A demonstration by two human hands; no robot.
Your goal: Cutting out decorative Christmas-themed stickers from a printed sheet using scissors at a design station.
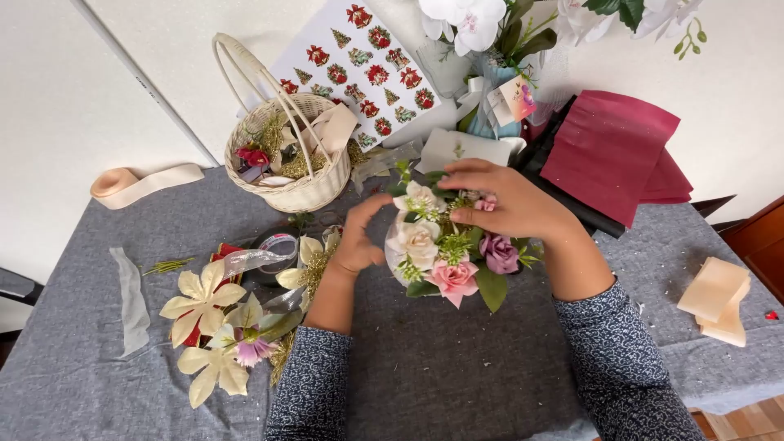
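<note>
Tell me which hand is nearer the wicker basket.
Left. The left hand is just below-right of the wicker basket, beside the flower arrangement; the right hand lies farther right, atop the flowers.

A table covered by a grey woven cloth is seen from above. On it are set a cream wicker basket with a tall handle, a peach ribbon roll, a strip of white gauze, loose cream fabric petals, a tape roll, folded maroon paper and folded cream ribbon.
</note>
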